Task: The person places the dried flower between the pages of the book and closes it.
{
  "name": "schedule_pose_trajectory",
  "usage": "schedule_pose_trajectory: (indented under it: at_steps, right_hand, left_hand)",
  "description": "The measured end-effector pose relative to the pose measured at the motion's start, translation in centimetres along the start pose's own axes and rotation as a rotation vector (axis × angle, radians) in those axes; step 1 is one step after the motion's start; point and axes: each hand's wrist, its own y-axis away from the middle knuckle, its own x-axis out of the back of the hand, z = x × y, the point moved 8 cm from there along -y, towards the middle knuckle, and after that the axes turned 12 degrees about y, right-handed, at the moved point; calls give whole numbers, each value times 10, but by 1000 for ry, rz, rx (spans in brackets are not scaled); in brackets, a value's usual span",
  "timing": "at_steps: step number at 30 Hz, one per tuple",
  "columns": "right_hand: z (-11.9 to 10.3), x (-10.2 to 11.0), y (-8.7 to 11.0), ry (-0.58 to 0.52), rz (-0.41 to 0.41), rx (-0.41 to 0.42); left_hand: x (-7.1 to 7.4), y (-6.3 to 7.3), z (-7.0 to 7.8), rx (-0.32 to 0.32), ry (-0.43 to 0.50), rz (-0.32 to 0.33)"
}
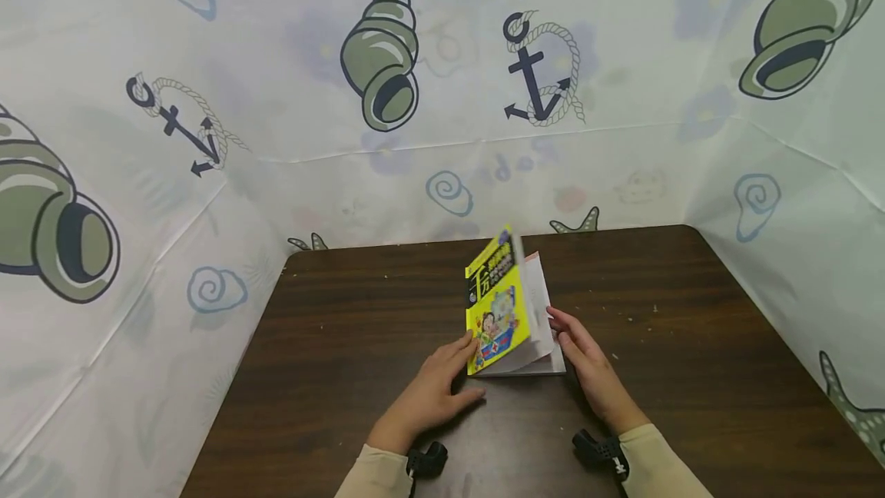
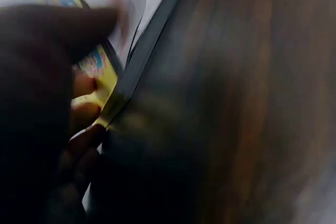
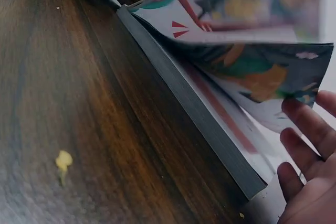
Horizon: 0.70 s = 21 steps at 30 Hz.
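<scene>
A thick paperback book point(image 1: 499, 298) with a bright yellow illustrated cover lies on the dark wooden table, its cover and some leaves raised at an angle. At its left side, my left hand point(image 1: 432, 390) touches the cover near the spine with extended fingers, the thumb held apart. In the left wrist view its thumb point(image 2: 79, 27) blurs across the yellow cover point(image 2: 107, 80). My right hand point(image 1: 591, 363) is at the book's right edge. The right wrist view shows its loosely spread fingertips touching a colourful printed page point(image 3: 262, 72), above the thick page block point(image 3: 189, 100).
The dark wood-grain table point(image 1: 346, 313) stands against a pale cloth backdrop point(image 1: 470, 83) printed with shells and anchors. Small crumbs lie to the book's right, and a yellow scrap point(image 3: 63, 160) shows in the right wrist view. Each wrist wears a black camera point(image 1: 429, 459).
</scene>
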Motion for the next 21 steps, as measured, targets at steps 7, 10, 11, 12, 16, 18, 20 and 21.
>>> schedule_pose_trajectory:
  at_steps: [7,10,11,12,16,18,20,21]
  right_hand:
    - [4,10,3,182,156,-34]
    - [3,15,5,438,220,-19]
    - [3,15,5,519,216,-24]
    - [4,13,5,584,195,-28]
    - [9,1,4,736,78,-44]
    - [10,-4,6,787,56,-48]
    - [7,-9,10,851,57,-31]
    - [4,-11,11,880,66,-19]
  left_hand:
    - [-4,0,-4,81,-32,-38]
    - [-5,2,-4,88,-38,-50]
    - [-5,2,-4,90,-39,-54]
    - [-6,2,-4,89,-40,-55]
    - [-6,3,-5,99,-31,-43]
    - [-8,4,-6,94,-25,-37]
    - [-10,5,-7,85,-17,-25]
    - [-11,5,-7,82,-10,-6]
